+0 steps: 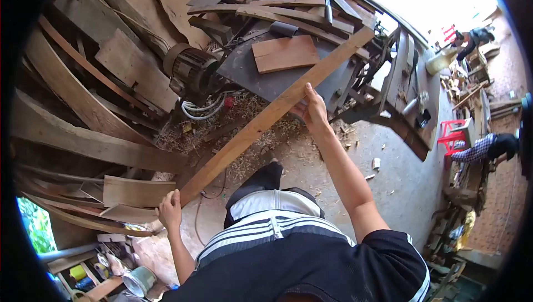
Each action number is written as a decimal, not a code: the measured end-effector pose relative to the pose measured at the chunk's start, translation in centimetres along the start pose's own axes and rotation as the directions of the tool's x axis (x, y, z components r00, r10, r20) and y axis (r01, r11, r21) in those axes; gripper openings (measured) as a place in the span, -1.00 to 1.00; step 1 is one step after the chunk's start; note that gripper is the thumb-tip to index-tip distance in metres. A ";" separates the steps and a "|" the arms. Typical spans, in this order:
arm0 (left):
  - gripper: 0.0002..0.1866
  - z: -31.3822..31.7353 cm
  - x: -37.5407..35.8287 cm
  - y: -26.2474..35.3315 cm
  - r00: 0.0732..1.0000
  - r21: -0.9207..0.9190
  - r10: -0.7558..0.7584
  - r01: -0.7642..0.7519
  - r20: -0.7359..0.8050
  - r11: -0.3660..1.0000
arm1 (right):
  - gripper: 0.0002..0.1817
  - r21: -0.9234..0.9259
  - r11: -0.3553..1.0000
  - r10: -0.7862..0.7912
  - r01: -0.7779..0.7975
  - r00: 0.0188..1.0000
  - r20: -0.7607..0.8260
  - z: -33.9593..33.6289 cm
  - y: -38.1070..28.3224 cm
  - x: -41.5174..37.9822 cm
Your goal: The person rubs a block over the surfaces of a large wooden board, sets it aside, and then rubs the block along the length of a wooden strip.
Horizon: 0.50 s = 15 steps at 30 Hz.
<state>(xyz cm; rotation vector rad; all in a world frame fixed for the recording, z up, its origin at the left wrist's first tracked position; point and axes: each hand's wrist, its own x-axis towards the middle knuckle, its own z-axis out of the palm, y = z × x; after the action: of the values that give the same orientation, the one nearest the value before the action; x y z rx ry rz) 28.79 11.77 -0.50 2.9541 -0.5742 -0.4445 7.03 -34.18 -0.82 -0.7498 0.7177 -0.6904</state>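
A long wooden board [261, 121] runs slantwise in front of me, from lower left to upper right. My left hand [169, 211] grips its near lower end. Further up, my right hand [312, 110] holds the board from beneath, thumb on the upper face and the other fingers partly hidden under it. The board's far end lies over a dark metal machine table [244, 63]. On that table rests a short, wide reddish wood piece [286, 53], just left of the board.
An electric motor [191, 66] sits left of the machine table, above coiled pale cable [202, 114] and wood shavings. Curved planks [83, 130] are stacked along the left. A hammer-like tool [328, 8] lies on timber. At right are red stools [452, 135] and two people [497, 146].
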 end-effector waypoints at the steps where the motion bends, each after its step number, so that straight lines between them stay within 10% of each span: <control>1: -0.43 0.2 0.2 1.3 1.000 0.027 -0.003 0.004 -0.029 1.000 | -0.49 -0.006 1.000 0.004 -0.004 1.000 -0.025 -0.2 -1.0 0.6; 7: -0.54 7.6 6.4 0.5 0.966 -0.526 -0.162 0.032 -0.203 0.850 | -0.54 -0.061 0.998 -0.032 0.027 0.996 -0.079 -4.4 -7.1 7.4; 11: -0.34 6.9 5.3 6.2 0.890 -0.933 -0.309 0.359 0.335 0.023 | -0.61 0.005 0.996 -0.086 0.086 0.995 0.054 -8.6 -8.8 12.6; 15: -0.43 7.5 4.4 10.3 0.861 -0.917 -0.337 0.306 0.381 -0.255 | -0.57 -0.109 0.994 -0.017 0.025 0.997 0.073 -9.4 -10.9 15.8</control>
<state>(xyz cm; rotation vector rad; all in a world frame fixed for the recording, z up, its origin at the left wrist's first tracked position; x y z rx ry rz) 26.76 0.28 -7.27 1.3395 0.5529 -0.5149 5.58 -55.47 -2.18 -0.8801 0.6873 -0.6435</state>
